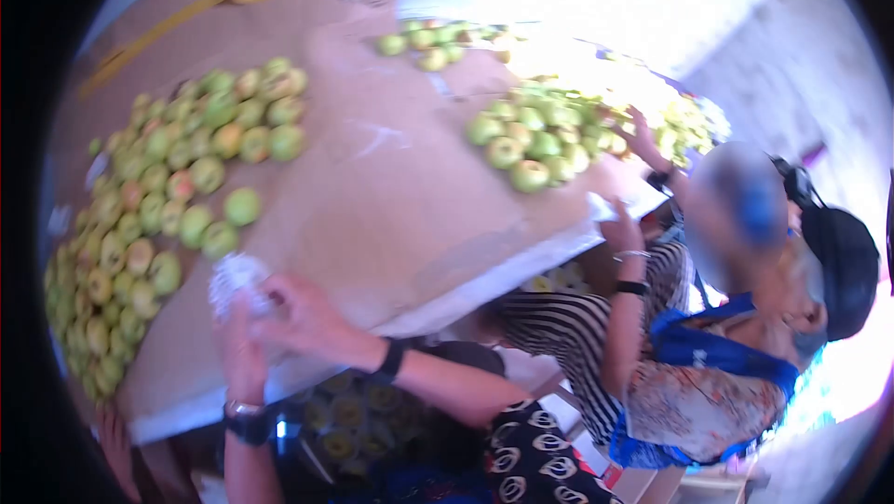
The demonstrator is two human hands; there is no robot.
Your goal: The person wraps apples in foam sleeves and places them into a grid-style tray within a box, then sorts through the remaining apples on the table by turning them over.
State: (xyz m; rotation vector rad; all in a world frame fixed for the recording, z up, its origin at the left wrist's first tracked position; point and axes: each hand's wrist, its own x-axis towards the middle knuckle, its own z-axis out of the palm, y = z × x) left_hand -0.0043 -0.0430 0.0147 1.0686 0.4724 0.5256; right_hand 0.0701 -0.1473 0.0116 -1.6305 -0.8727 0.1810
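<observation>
White foam net wrapper (236, 278) sits at the near table (391, 197) edge, gripped in both your hands: left hand (240, 341) clutches from below, right hand (303, 313) pinches its side. Green apples (168, 187) piled just beyond; co-worker's hand (643, 136) on far pile.

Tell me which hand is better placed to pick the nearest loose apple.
Probably right: the right hand lies nearer the apple, beside the white wrap; the left hand sits below the wrap, farther off.
</observation>
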